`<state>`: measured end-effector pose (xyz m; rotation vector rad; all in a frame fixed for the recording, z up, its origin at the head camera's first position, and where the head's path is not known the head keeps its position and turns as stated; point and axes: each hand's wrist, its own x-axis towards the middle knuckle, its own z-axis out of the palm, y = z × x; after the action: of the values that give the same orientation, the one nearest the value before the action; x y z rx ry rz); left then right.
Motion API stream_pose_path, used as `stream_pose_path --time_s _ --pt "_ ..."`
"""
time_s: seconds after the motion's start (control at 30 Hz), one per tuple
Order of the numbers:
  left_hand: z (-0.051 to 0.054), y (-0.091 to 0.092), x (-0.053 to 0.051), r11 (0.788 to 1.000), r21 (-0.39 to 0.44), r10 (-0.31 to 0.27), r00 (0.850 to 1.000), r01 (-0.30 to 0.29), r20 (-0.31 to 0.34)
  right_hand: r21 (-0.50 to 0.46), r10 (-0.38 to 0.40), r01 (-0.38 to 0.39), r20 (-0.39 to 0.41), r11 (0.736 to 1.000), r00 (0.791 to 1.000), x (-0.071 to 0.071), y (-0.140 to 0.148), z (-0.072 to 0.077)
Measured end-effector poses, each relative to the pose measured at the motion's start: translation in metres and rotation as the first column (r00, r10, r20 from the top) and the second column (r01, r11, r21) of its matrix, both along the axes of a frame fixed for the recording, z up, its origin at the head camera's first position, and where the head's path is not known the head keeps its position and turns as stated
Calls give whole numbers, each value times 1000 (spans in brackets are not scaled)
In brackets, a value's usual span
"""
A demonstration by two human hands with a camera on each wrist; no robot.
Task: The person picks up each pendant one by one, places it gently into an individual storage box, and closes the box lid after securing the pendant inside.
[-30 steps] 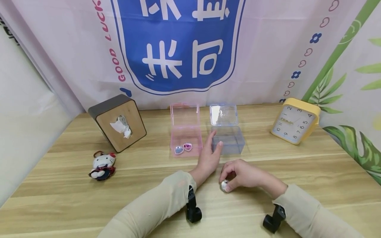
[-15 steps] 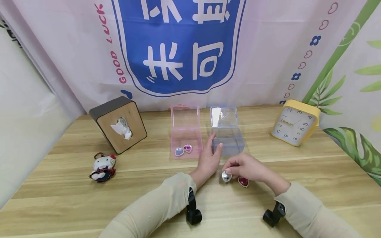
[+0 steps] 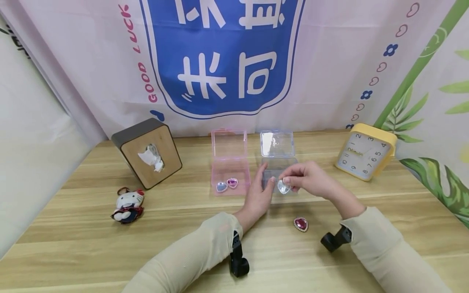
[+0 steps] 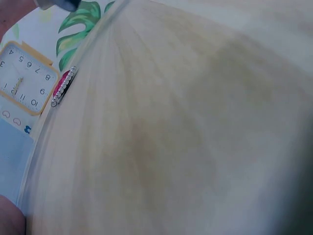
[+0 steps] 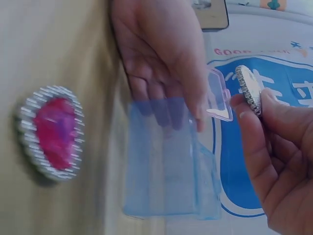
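Observation:
Between thumb and fingertips my right hand (image 3: 313, 179) pinches a clear heart-shaped gem (image 3: 283, 186) with a beaded silver rim. It is held over the front part of a clear blue plastic box (image 3: 277, 163), whose lid stands raised at the back. My left hand (image 3: 256, 195) rests against the box's left side with fingers extended, the thumb at its front edge. In the right wrist view the box (image 5: 161, 186) shows my left fingers through its wall. A red heart-shaped gem (image 3: 301, 224) lies on the table in front, also seen in the left wrist view.
A pink box (image 3: 230, 165) with its lid raised holds a blue gem (image 3: 221, 186) and a purple gem (image 3: 232, 182). A tissue box (image 3: 148, 152) and a plush cat doll (image 3: 128, 206) are at the left. A yellow clock (image 3: 366, 152) stands right on the wooden table (image 3: 205, 252).
My right hand has lifted the clear gem off the table and carried it forward to the blue box, uncovering the red gem. My left hand stays by the box.

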<state>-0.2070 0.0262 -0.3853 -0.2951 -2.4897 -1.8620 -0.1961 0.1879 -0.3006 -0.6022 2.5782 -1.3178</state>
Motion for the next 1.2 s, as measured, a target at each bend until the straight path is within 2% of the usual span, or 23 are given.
stream_pose_path --time_s 0.2,0.3,0.6,0.73,0.83,1.0,1.2 --pt "-1 0 0 1000 19 -3 1000 3 -6 22 -95 95 -7 995 995 -14 -1 7" --pt "-1 0 -1 1000 27 -4 1000 4 -12 28 -133 133 9 991 991 -21 -2 6" --pt "-1 0 0 1000 18 -1 1000 1 -15 30 -185 183 45 983 982 -42 -2 -3" --pt "-2 0 -1 1000 19 -3 1000 4 -26 12 -178 178 67 984 982 -50 -2 -8" --pt "-2 0 -2 1000 17 -1 999 2 -35 10 -145 144 73 989 987 -52 -3 -11" --pt "-2 0 -2 1000 12 -4 1000 4 -24 61 -120 116 66 991 991 -53 -4 -14" --pt "-1 0 -1 1000 16 -6 1000 6 -22 146 -136 133 14 980 991 -54 -8 -18"
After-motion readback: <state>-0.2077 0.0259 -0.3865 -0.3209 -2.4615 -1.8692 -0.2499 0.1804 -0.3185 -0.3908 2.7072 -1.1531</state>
